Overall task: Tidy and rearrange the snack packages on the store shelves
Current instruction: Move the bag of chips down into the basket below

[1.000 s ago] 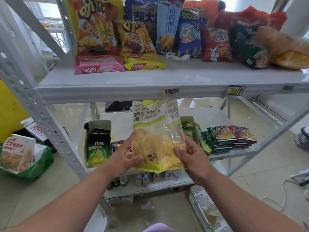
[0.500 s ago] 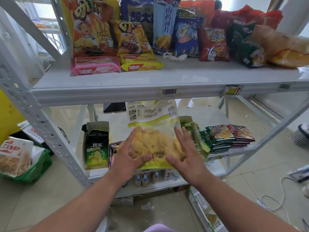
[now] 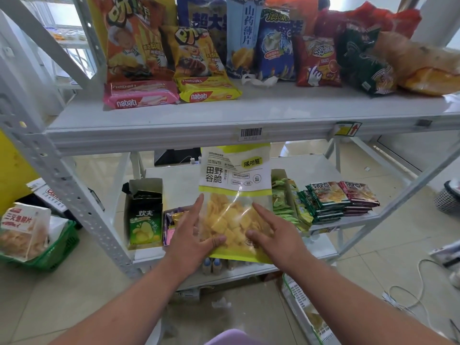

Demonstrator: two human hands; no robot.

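The white metal shelving rack (image 3: 82, 207) takes up most of what I can see, its upper shelf (image 3: 249, 113) above the fingers crowded with standing and leaning snack bags, and the middle shelf (image 3: 311, 168) at the height of the fingers carrying the work in hand. There, between the two hands, stands the large clear-and-white plastic bag of yellow square crisps (image 3: 235, 202), its yellow bottom edge at the front lip of the shelf and its top reaching up just under the shelf above. The left hand (image 3: 191, 235) lies flat against the bag's lower left face, fingers straight and a little spread, thumb across the front; the right hand (image 3: 276, 232) mirrors it on the lower right, fingers (image 3: 263, 212) also straight and apart, pressing more than gripping. Just left of the left fingers sits an open cardboard box of green crisp packets (image 3: 144, 215); just right of the right fingers is a stack of small green and dark-red flat packets (image 3: 333, 202). I judge the bag light, puffy and soft, its film slippery, and the crisps inside easily crushed. Best taken by the two side edges or the stiff sealed top, squeezed gently, never across the filled belly.
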